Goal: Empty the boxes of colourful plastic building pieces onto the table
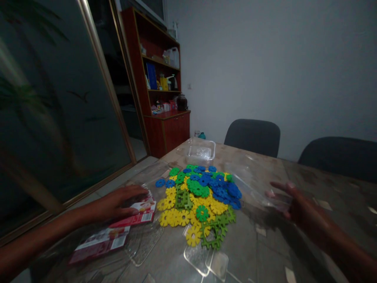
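A pile of flat plastic interlocking pieces (pixel 200 196), blue, green and yellow, lies in the middle of the table (pixel 265 251). My left hand (pixel 120 204) rests flat, fingers stretched, on a red and white printed card (pixel 138 214) inside clear plastic packaging (pixel 141 243) left of the pile. My right hand (pixel 297 206) hovers to the right of the pile with fingers spread, close to a clear plastic sheet or lid (pixel 259 188). It is blurred and I see nothing held in it.
A clear plastic container (pixel 201 151) stands at the table's far edge. Two dark chairs (pixel 252 136) stand behind the table. A red wooden shelf unit (pixel 160 82) with bottles and boxes is at the back left, beside a dark glass door (pixel 59 110).
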`<state>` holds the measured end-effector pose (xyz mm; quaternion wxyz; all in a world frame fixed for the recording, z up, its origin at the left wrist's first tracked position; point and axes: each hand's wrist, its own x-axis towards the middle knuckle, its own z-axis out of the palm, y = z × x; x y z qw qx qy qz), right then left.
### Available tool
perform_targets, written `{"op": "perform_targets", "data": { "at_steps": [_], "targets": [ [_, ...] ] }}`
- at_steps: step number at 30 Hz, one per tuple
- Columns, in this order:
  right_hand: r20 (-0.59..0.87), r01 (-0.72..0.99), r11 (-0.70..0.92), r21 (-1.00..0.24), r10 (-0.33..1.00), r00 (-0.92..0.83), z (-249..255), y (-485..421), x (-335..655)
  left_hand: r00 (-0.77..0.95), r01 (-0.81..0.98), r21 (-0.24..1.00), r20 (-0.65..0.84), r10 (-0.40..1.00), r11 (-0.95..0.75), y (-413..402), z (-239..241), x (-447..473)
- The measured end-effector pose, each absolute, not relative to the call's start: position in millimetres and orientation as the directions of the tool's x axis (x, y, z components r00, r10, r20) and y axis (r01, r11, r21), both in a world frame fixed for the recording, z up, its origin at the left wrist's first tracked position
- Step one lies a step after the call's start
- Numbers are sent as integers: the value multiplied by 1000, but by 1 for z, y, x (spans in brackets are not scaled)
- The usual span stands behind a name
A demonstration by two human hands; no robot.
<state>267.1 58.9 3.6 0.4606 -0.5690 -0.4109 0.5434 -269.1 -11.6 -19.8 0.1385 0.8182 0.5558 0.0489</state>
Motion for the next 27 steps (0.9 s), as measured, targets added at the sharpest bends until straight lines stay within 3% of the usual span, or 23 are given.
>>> {"op": "perform_targets", "data": {
  "at_steps": [5,11,18,27],
  "targets": [
    [-181,-24,-181,-983,953,242,12,96,306,375,889,296,-31,926,-350,-10,-15,-260],
    [-138,80,-166,-983,952,274,27,144,296,432,854,323,-3,902,-408,13,-8,-249],
    [-117,235,-193,-953,947,300,28,185,266,363,874,322,64,930,-363,48,0,-252],
    [199,458,77,-885,954,224,8,156,257,439,856,336,-67,896,-394,64,25,-203]
  ]
}}
